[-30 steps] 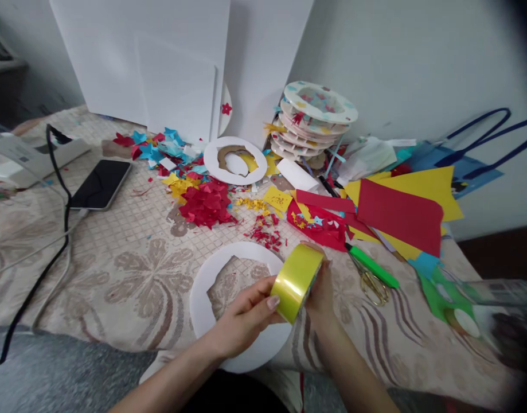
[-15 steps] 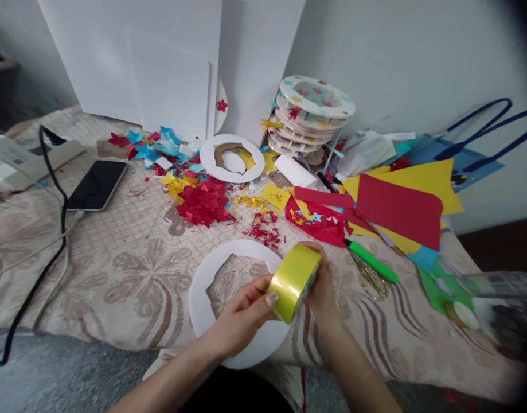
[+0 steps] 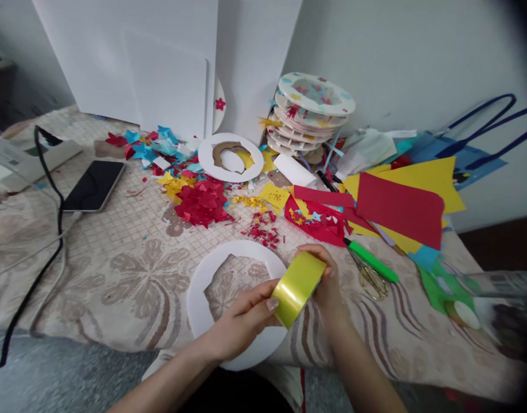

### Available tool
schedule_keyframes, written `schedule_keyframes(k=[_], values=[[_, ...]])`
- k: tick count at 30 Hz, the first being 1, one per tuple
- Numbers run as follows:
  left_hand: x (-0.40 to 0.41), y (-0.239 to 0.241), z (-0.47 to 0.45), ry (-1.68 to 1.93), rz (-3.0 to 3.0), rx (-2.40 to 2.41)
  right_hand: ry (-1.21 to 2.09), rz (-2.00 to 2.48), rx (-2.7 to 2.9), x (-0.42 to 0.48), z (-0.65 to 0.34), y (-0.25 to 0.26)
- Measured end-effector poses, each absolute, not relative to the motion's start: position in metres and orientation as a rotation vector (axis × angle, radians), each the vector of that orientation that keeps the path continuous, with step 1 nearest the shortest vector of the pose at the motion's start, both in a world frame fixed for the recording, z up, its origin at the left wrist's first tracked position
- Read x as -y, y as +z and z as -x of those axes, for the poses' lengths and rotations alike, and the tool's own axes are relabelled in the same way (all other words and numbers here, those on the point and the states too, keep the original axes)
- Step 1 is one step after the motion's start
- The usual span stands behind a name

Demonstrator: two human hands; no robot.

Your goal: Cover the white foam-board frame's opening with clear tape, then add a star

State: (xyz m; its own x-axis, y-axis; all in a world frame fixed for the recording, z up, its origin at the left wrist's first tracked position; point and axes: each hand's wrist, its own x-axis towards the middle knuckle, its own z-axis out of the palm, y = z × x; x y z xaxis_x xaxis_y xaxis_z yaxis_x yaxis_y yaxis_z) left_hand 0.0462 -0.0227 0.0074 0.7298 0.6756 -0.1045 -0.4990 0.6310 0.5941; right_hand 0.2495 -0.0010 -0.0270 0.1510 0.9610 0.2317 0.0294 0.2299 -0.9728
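A wide roll of yellow tape (image 3: 298,287) is held between both hands above the table's front part. My left hand (image 3: 248,318) grips its near left edge, with the thumb pressed on the shiny outer face. On the far right side, my right hand (image 3: 327,281) has its fingers curled around the roll. Beneath them a white paper ring (image 3: 198,287) with a jagged inner cut-out lies flat on the patterned tablecloth. My left wrist and the tape cover part of that ring.
Red paper stars (image 3: 202,202) and scraps lie behind the ring. A stack of decorated rings (image 3: 310,117) stands at the back. To the right are a green cutter (image 3: 373,261), scissors (image 3: 374,282) and coloured paper sheets (image 3: 401,206). A phone (image 3: 93,186) and cables lie left.
The tape roll has shifted slightly right and turned a little in my hands, which keep hold of it. The camera view has moved slightly.
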Motion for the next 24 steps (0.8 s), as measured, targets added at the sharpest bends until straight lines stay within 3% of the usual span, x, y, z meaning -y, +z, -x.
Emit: schedule_keyframes(k=[24], values=[[0.0208, 0.0002, -0.0484, 0.665, -0.541, -0.483, 0.798, 1.189, 1.193, 0.0103, -0.2454, -0.0367]])
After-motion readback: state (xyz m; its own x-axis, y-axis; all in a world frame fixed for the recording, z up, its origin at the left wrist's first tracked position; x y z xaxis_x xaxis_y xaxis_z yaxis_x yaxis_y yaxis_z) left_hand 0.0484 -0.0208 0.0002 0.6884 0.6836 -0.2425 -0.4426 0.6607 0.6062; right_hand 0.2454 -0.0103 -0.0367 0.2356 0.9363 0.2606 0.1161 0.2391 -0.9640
